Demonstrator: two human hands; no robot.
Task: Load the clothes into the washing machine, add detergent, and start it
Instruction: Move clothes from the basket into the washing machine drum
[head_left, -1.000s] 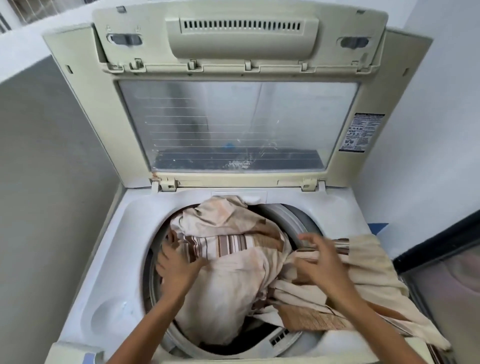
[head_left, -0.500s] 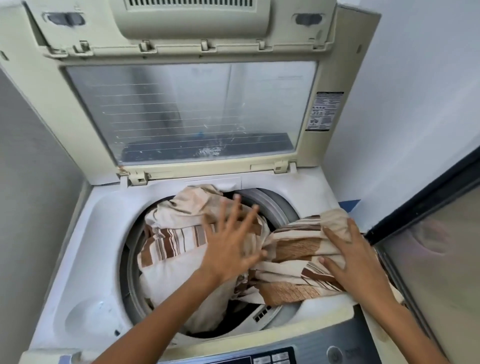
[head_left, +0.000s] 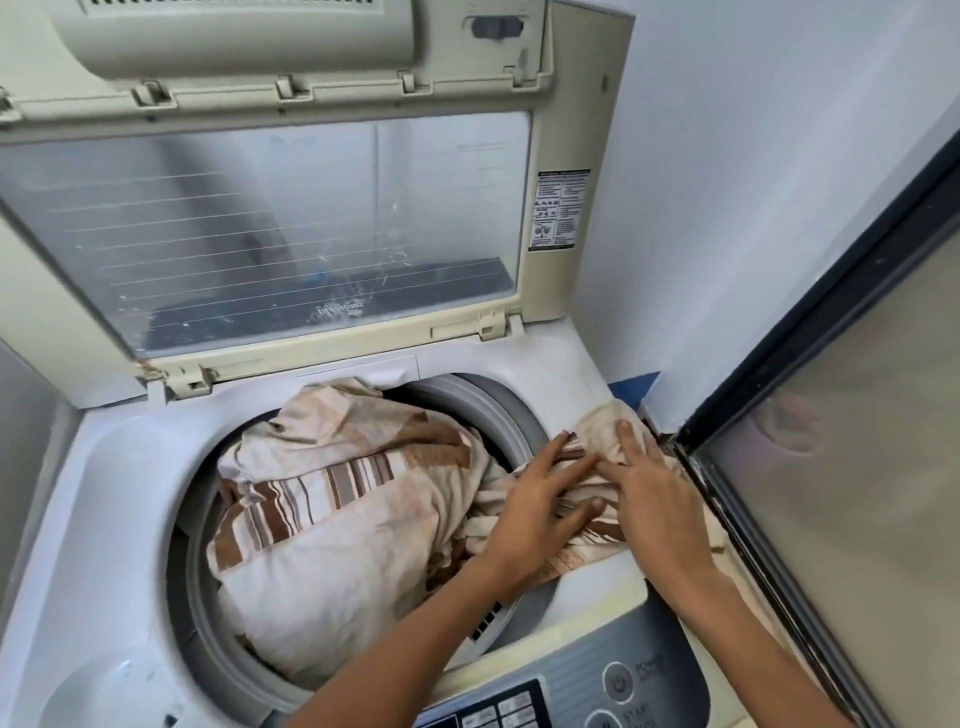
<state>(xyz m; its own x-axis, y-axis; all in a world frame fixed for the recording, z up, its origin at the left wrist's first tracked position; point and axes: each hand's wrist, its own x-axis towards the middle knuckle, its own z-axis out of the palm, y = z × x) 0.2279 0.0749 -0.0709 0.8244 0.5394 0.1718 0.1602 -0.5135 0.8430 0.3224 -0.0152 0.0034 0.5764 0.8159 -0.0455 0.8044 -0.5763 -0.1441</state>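
Observation:
The top-loading washing machine (head_left: 119, 519) stands with its lid (head_left: 260, 234) raised upright. A cream cloth with brown stripes (head_left: 337, 519) bulges out of the drum (head_left: 498, 415). Part of this cloth (head_left: 602, 421) lies over the drum's right rim and onto the machine's top. My left hand (head_left: 540, 499) presses on that part with spread, straight fingers. My right hand (head_left: 654, 499) lies flat on the same part, just right of the left hand, fingers pointing up and left. No detergent is in view.
The control panel (head_left: 587, 675) with a power button (head_left: 618, 680) runs along the near edge. A dark-framed frosted glass door (head_left: 857, 467) stands close on the right. White walls enclose the machine behind and on the left. A round recess (head_left: 93, 691) sits at the near left corner.
My left hand moved right, from the middle of the cloth heap to the part over the right rim, beside my right hand. The view shifted right and closer.

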